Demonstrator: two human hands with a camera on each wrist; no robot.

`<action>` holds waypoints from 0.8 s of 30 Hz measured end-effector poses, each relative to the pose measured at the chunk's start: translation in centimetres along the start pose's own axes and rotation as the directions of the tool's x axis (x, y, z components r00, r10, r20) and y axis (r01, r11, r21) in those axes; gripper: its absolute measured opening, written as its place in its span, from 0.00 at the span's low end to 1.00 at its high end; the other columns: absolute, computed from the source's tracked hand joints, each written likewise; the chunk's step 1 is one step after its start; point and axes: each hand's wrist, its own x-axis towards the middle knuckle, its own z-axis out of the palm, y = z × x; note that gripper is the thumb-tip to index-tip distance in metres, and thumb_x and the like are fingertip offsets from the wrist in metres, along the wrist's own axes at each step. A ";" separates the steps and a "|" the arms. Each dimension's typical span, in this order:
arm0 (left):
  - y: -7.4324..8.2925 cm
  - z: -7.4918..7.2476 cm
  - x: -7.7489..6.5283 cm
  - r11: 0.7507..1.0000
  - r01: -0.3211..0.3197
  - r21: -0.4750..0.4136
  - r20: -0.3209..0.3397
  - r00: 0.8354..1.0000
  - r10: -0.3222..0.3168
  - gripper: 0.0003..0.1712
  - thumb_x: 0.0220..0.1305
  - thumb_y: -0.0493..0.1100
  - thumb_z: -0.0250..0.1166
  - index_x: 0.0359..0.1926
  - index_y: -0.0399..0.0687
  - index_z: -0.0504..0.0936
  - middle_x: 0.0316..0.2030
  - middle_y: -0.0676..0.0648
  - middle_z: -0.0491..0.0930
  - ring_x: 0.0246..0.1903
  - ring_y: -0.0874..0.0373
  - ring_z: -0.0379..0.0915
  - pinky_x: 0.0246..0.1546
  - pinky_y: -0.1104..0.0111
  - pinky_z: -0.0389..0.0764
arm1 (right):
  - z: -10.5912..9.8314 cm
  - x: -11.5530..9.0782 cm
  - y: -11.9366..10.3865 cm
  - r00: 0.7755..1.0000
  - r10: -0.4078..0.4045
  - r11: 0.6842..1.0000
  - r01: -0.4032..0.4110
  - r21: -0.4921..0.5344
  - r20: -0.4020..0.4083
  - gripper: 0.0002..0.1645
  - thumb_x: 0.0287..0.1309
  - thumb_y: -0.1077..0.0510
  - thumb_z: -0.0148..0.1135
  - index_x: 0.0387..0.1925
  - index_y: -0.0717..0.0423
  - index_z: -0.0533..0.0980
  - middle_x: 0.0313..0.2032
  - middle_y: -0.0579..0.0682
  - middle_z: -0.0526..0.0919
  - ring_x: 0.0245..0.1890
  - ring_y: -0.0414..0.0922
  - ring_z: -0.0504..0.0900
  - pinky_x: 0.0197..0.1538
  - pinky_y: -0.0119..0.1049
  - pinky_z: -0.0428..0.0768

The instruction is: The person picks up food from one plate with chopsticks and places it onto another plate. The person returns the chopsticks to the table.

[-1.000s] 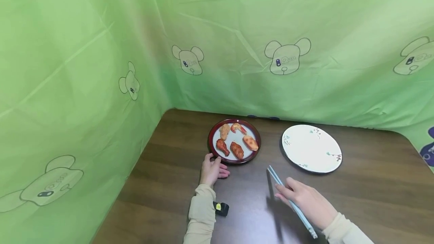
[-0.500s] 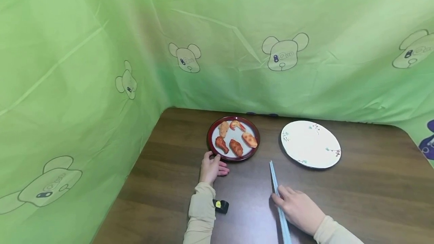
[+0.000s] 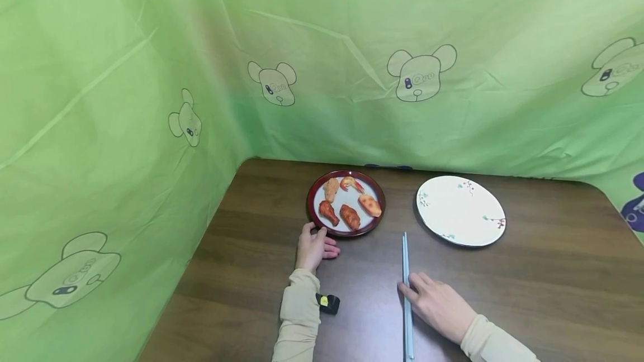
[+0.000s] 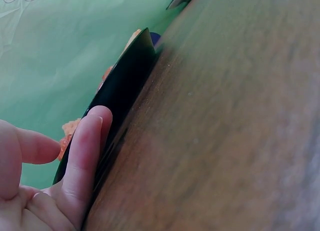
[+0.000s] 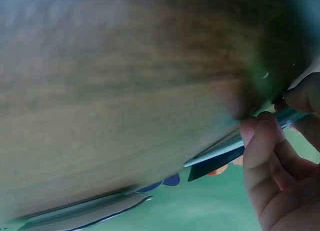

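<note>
My right hand (image 3: 439, 301) pinches a pair of pale blue chopsticks (image 3: 406, 272) low over the table, with their thin ends pointing away toward the back. In the right wrist view, fingers and thumb close around the chopsticks (image 5: 220, 150). My left hand (image 3: 312, 247) touches the near left rim of a dark red-edged plate (image 3: 314, 205), fingers mostly extended. The left wrist view shows a straight finger against the plate's dark side (image 4: 125, 76). On that plate lie a drumstick (image 3: 329, 213), a chicken wing (image 3: 350, 217), a shrimp (image 3: 351, 184), a breaded piece (image 3: 331, 189) and a spotted toasted piece (image 3: 369, 205).
A white plate (image 3: 460, 211) with floral sprigs stands to the right of the food plate. Green cloth (image 3: 342, 116) with bear drawings hangs along the back and left of the brown table (image 3: 241, 250). A black strap piece (image 3: 328, 304) sticks out beside the left sleeve.
My right hand has shifted slightly left, and the chopsticks have swung from a slant to nearly straight away from me. The left hand stays at the plate's rim. The view has tilted slightly.
</note>
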 end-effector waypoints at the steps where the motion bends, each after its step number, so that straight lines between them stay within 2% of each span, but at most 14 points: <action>1: 0.0 0.0 0.0 1.000 -0.003 -0.004 0.001 1.000 0.003 0.30 0.72 0.40 0.48 0.69 0.32 0.51 0.27 0.37 0.83 0.19 0.55 0.82 0.23 0.64 0.87 | 0.1 -0.1 0.0 1.000 0.006 1.000 -0.006 0.001 0.000 0.26 0.64 0.63 0.33 0.35 0.56 0.82 0.27 0.48 0.69 0.23 0.43 0.65 0.17 0.34 0.67; 4: 0.1 -0.1 0.0 1.000 -0.004 -0.021 0.002 1.000 0.004 0.30 0.72 0.40 0.48 0.69 0.32 0.51 0.26 0.38 0.83 0.18 0.57 0.82 0.22 0.64 0.87 | 0.1 -0.2 -0.1 1.000 0.024 1.000 -0.024 0.008 0.005 0.32 0.70 0.59 0.26 0.37 0.57 0.82 0.28 0.48 0.69 0.24 0.43 0.65 0.18 0.33 0.67; 6: 0.1 -0.1 0.0 0.999 -0.009 -0.031 0.004 1.000 0.009 0.30 0.72 0.39 0.48 0.68 0.31 0.51 0.26 0.38 0.83 0.17 0.57 0.81 0.22 0.64 0.87 | 0.0 -0.3 -0.2 0.999 0.037 0.999 -0.037 0.019 0.011 0.35 0.70 0.57 0.24 0.38 0.59 0.83 0.29 0.49 0.70 0.25 0.43 0.66 0.20 0.34 0.69; 15: -0.2 0.0 0.0 1.000 -0.002 -0.022 0.004 1.000 0.002 0.31 0.72 0.39 0.48 0.69 0.31 0.50 0.28 0.34 0.83 0.19 0.55 0.82 0.23 0.63 0.87 | -0.9 -1.0 -1.2 0.994 0.103 0.994 -0.104 0.016 0.026 0.34 0.64 0.56 0.27 0.39 0.64 0.83 0.34 0.53 0.76 0.29 0.46 0.72 0.26 0.37 0.77; 18: -0.1 -0.2 -0.3 1.000 0.001 0.002 0.024 1.000 -0.001 0.32 0.72 0.40 0.48 0.70 0.30 0.50 0.30 0.34 0.83 0.20 0.54 0.83 0.23 0.64 0.87 | -1.0 -1.1 -1.5 0.992 0.126 0.992 -0.127 0.021 0.031 0.32 0.63 0.56 0.30 0.38 0.64 0.83 0.34 0.53 0.77 0.30 0.46 0.74 0.28 0.39 0.79; 20: 0.3 -0.6 -0.8 0.997 -0.006 0.074 0.041 0.999 0.003 0.32 0.72 0.41 0.49 0.70 0.29 0.51 0.31 0.33 0.84 0.21 0.52 0.84 0.24 0.63 0.87 | -1.1 -1.1 -1.5 0.988 0.143 0.989 -0.145 0.036 0.056 0.31 0.63 0.55 0.32 0.39 0.63 0.83 0.35 0.51 0.77 0.31 0.45 0.74 0.29 0.38 0.79; 22: 1.0 -1.2 -1.6 0.977 -0.033 0.210 0.043 0.999 0.025 0.32 0.72 0.43 0.50 0.69 0.28 0.55 0.33 0.34 0.84 0.23 0.50 0.85 0.24 0.62 0.87 | -1.3 -0.9 -1.0 0.984 0.154 0.986 -0.159 0.054 0.090 0.26 0.60 0.55 0.40 0.40 0.62 0.83 0.36 0.51 0.78 0.32 0.44 0.75 0.29 0.37 0.80; 23: 1.6 -1.5 -2.0 0.950 -0.057 0.308 0.033 0.998 0.050 0.31 0.71 0.44 0.51 0.67 0.29 0.58 0.34 0.36 0.85 0.26 0.50 0.85 0.27 0.62 0.87 | -1.4 -0.8 -0.7 0.981 0.160 0.984 -0.167 0.065 0.108 0.23 0.58 0.54 0.46 0.41 0.62 0.83 0.37 0.50 0.78 0.33 0.44 0.75 0.29 0.37 0.80; 24: 2.2 -1.8 -2.5 0.910 -0.084 0.406 0.023 0.996 0.081 0.31 0.71 0.46 0.52 0.66 0.30 0.62 0.35 0.37 0.85 0.29 0.50 0.85 0.30 0.61 0.87 | -1.5 -0.6 -0.2 0.980 0.160 0.983 -0.170 0.076 0.120 0.21 0.55 0.55 0.51 0.42 0.61 0.83 0.38 0.50 0.78 0.34 0.44 0.76 0.30 0.37 0.81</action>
